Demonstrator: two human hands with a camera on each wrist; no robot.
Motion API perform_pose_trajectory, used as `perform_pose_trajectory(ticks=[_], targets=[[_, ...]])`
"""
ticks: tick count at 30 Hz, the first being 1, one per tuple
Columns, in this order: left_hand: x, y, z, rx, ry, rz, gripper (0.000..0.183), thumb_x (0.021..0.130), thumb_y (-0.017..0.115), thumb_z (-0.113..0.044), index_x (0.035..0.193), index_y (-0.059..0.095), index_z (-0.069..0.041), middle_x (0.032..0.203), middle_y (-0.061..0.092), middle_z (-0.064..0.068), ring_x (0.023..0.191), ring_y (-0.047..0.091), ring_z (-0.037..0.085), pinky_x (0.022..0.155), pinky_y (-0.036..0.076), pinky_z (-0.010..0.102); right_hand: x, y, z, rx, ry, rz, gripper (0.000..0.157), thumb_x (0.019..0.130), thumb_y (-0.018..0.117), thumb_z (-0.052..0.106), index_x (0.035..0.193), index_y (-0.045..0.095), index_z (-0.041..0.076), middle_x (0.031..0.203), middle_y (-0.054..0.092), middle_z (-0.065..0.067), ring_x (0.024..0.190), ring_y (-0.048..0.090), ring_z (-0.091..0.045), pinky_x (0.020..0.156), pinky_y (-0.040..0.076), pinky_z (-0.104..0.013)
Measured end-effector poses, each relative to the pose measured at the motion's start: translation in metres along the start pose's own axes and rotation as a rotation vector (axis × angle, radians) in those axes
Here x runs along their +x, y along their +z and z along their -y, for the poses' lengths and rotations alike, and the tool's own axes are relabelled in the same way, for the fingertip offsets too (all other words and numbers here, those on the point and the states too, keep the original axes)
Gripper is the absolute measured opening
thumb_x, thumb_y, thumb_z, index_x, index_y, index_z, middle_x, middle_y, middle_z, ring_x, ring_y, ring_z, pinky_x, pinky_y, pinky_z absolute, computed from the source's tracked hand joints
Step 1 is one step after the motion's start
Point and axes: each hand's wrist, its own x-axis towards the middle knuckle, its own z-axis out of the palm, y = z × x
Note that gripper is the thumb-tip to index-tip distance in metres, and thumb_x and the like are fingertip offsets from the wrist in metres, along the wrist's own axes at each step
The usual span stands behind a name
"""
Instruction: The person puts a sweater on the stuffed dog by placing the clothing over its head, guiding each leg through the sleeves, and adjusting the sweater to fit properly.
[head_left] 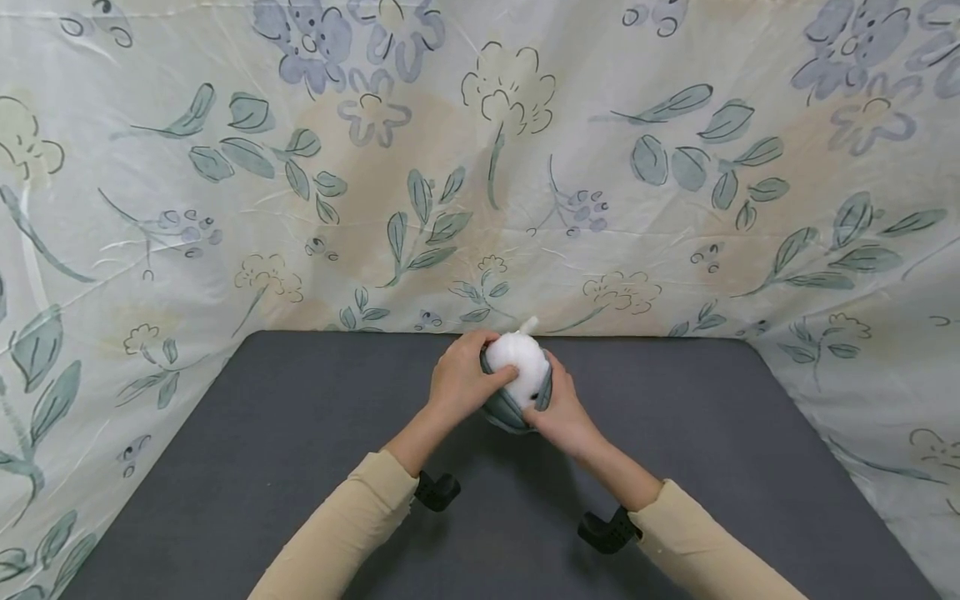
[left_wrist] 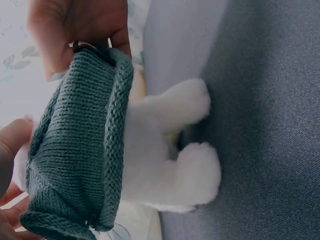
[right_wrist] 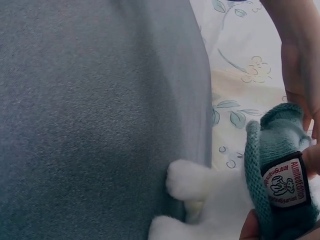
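Observation:
A white plush toy point(head_left: 517, 357) wearing a teal knitted sweater point(left_wrist: 80, 135) is held between both hands near the table's far edge. From one side my left hand point(head_left: 463, 377) grips it, thumb across the white fur. Opposite, my right hand point(head_left: 564, 415) pinches the knit, its thumb at the lower front. In the left wrist view, two stubby white legs point(left_wrist: 195, 172) stick out below the sweater's rolled hem. A black-edged printed label point(right_wrist: 286, 185) shows on the sweater in the right wrist view. I cannot tell whether the feet touch the table.
The dark grey table point(head_left: 300, 467) spreads out around the hands. A floral cloth point(head_left: 420, 183) hangs behind it and along both sides. Black wrist mounts point(head_left: 607, 532) sit beneath the beige sleeves point(head_left: 352, 517).

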Motion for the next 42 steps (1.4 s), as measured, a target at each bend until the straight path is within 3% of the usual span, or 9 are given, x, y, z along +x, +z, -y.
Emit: perform_pose_trajectory(ticks=[12, 21, 32, 42], targets=[[0.002, 0.003, -0.007, 0.047, -0.021, -0.027, 0.044, 0.075, 0.073, -0.041, 0.11, 0.061, -0.016, 0.106, 0.063, 0.0, 0.09, 0.06, 0.018, 0.069, 0.05, 0.038, -0.005, 0.004, -0.008, -0.083, -0.076, -0.025, 0.1, 0.074, 0.063, 0.008, 0.148, -0.004, 0.016, 0.146, 0.013, -0.02, 0.122, 0.033, -0.034, 0.091, 0.038, -0.049], [0.002, 0.006, -0.01, 0.062, -0.036, -0.037, 0.043, 0.075, 0.073, -0.041, 0.107, 0.061, -0.016, 0.102, 0.062, 0.0, 0.086, 0.06, 0.018, 0.067, 0.05, 0.036, -0.007, 0.007, -0.014, -0.167, -0.208, -0.064, 0.101, 0.076, 0.065, 0.006, 0.148, -0.006, 0.009, 0.14, 0.016, -0.027, 0.118, 0.038, -0.038, 0.088, 0.042, -0.051], [0.002, 0.005, -0.011, 0.06, -0.042, -0.029, 0.044, 0.074, 0.074, -0.042, 0.107, 0.061, -0.016, 0.102, 0.063, -0.001, 0.084, 0.061, 0.017, 0.066, 0.05, 0.035, -0.007, 0.015, -0.03, -0.372, -0.436, -0.287, 0.101, 0.07, 0.072, 0.005, 0.148, 0.009, 0.007, 0.129, 0.037, -0.025, 0.1, 0.051, -0.033, 0.066, 0.047, -0.039], [0.0, 0.004, -0.009, 0.059, -0.031, -0.018, 0.043, 0.074, 0.075, -0.042, 0.106, 0.061, -0.016, 0.101, 0.063, -0.001, 0.085, 0.061, 0.017, 0.068, 0.05, 0.036, -0.001, 0.016, -0.046, -0.593, -0.623, -0.479, 0.099, 0.064, 0.083, 0.014, 0.143, 0.024, 0.005, 0.116, 0.051, -0.019, 0.08, 0.056, -0.029, 0.059, 0.046, -0.041]])
